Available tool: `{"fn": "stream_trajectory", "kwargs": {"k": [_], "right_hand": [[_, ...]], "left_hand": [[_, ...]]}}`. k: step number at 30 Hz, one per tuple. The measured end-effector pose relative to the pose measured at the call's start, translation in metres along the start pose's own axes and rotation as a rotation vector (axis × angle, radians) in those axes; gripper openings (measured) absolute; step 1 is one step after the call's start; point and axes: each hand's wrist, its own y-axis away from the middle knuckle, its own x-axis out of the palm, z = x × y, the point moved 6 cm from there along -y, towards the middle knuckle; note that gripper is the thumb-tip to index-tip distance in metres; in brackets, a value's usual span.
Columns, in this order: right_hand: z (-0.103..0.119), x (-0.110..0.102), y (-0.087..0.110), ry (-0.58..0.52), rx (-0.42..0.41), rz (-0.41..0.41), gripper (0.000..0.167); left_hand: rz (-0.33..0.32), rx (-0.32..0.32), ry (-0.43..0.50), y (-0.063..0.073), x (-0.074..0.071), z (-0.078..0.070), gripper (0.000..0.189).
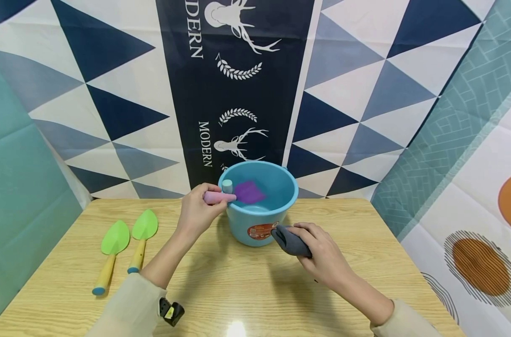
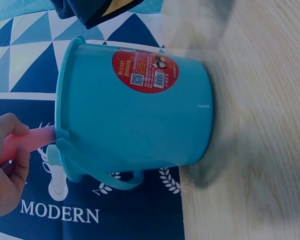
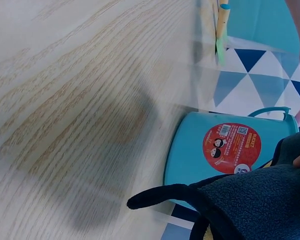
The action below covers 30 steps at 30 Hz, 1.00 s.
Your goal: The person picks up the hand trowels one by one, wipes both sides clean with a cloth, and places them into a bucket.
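My left hand (image 1: 199, 209) grips the pink handle (image 1: 215, 197) of a small toy shovel at the left rim of a blue bucket (image 1: 261, 220). Its purple blade (image 1: 249, 192) reaches inside the bucket. Beside that handle, a mint-green handle end (image 1: 227, 186) pokes up at the rim; what it belongs to is hidden. To the right of the bucket, my right hand (image 1: 320, 250) holds a folded dark grey cloth (image 1: 292, 242), close to the bucket's red label. In the right wrist view the cloth (image 3: 260, 200) shows a black edging and covers part of the bucket.
Two green toy shovels (image 1: 115, 238) with yellow handles and blue ends lie at the left of the wooden table (image 1: 238, 290). Patterned cloth walls (image 1: 247, 93) stand behind and at both sides, with the bucket near the back one.
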Motion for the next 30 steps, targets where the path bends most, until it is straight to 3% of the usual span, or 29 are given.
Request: {"fn": "stream_trajectory", "kwargs": {"k": [17,30], "right_hand": [[-0.002,-0.001,0.0,-0.002,0.013,0.001,0.054],[-0.003,-0.001,-0.001,-0.005,0.02,0.001,0.053]], "left_hand": [[0.005,0.053,0.053,-0.01,0.01,-0.012,0.028],[0.023,0.035,0.09,-0.014,0.019,-0.012,0.027]]}}
